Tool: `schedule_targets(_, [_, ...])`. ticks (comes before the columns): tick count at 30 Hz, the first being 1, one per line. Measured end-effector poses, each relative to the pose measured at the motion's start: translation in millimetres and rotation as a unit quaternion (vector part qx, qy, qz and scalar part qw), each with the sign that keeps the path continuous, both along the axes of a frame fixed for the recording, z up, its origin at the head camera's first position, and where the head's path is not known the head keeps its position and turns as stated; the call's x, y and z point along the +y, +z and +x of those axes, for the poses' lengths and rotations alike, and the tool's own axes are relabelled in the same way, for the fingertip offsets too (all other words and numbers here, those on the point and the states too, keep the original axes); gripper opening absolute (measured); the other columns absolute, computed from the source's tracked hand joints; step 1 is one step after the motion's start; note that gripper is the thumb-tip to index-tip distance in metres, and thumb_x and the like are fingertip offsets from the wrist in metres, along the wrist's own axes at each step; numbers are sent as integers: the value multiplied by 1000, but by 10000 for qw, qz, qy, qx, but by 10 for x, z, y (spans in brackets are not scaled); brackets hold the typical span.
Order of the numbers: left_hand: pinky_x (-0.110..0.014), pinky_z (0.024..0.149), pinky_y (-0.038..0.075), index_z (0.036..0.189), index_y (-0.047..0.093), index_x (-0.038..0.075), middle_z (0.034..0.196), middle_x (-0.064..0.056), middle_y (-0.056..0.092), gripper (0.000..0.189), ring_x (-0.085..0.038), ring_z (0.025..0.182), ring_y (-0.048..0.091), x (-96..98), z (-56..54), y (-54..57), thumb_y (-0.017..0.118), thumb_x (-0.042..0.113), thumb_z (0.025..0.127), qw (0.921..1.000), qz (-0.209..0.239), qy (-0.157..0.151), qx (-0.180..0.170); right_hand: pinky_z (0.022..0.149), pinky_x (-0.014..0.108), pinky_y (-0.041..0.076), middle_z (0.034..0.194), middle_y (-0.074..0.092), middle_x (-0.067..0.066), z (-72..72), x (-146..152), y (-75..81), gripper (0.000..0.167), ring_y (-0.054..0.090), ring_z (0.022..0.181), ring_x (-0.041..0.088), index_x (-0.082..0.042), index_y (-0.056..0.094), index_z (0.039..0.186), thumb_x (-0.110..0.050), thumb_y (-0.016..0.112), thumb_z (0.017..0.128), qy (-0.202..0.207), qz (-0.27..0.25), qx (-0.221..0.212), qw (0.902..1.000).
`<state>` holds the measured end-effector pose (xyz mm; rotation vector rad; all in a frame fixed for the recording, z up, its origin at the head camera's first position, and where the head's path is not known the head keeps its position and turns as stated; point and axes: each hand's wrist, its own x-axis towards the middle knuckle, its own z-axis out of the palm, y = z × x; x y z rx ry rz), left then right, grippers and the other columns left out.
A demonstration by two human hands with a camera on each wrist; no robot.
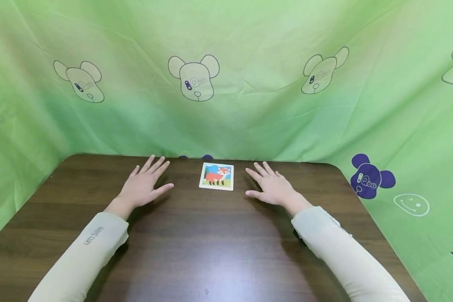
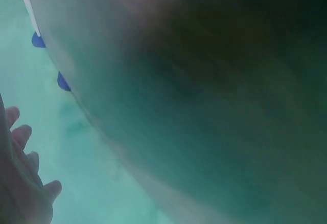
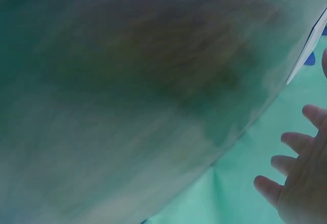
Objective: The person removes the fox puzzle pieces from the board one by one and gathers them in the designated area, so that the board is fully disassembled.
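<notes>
White-bordered fox card: just below frame centre | we find left hand, centre-left, and right hand, centre-right: fingers spread, gripping nothing

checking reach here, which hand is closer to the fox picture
The right hand: its gap to the fox picture is narrower; the left hand, on the opposite side, sits farther off.

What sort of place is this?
Probably a curtained-off tabletop workspace, though the wider room is hidden: a green cloth with cartoon prints hangs behind and along both sides of a dark wood-grain table, and a small fox picture lies near its far edge.
</notes>
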<state>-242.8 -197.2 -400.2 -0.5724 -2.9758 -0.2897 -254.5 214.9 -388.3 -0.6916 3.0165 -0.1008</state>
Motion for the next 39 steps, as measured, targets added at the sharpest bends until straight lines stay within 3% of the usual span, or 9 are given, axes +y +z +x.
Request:
schedule_targets(7, [-68,114,26,154,38,12,162,-7,33,74,-33,154,17,192,-107,-34,59,52,95,9983,260,-512,-32,110,72,28,164,25,17,-104,-172,-2,76,16,152,44,-17,32,157,-52,58,95,190,-411,-544,9975])
schedule_targets(13, [-68,111,31,152,41,9,160,-9,36,70,-33,153,21,362,-158,-38,61,45,96,9964,412,-703,-248,110,75,22,165,23,15,-231,-283,-43,75,14,152,44,-16,30,158,-48,59,96,-20,-899,-1168,9891])
schedule_targets(16, [-65,111,33,152,41,8,160,-10,37,69,-33,153,23,440,-199,-16,62,42,96,9954,443,-782,-325,110,75,22,164,25,17,-290,-331,-64,75,15,151,46,-15,30,157,-46,59,96,-25,-973,-1201,9880])
schedule_targets(21, [-61,112,36,152,43,12,160,-9,38,62,-34,152,24,550,-303,10,62,36,98,9935,428,-883,-579,120,64,17,161,27,24,-360,-393,-85,73,17,150,48,-6,32,155,-37,60,97,244,-1231,-1336,9831])
schedule_targets(25, [-57,117,31,152,42,13,160,-11,37,59,-35,152,24,637,-383,16,59,33,99,9911,349,-909,-908,123,57,14,159,29,27,-402,-428,-103,72,20,150,47,-1,32,154,-33,61,96,369,-1328,-1316,9817])
schedule_targets(30, [-50,122,26,152,40,7,159,-15,37,61,-37,150,27,741,-450,11,59,32,100,9889,410,-941,-1071,124,55,14,158,33,24,-438,-455,-117,73,25,149,43,-1,33,153,-33,63,95,447,-1279,-1207,9834])
schedule_targets(39, [-47,120,30,152,38,2,158,-17,38,64,-33,147,35,864,-534,-8,64,25,97,9835,675,-1088,-1276,113,72,22,163,29,12,-437,-481,-121,74,16,151,47,-11,34,155,-41,64,94,-57,-1094,-1342,9849])
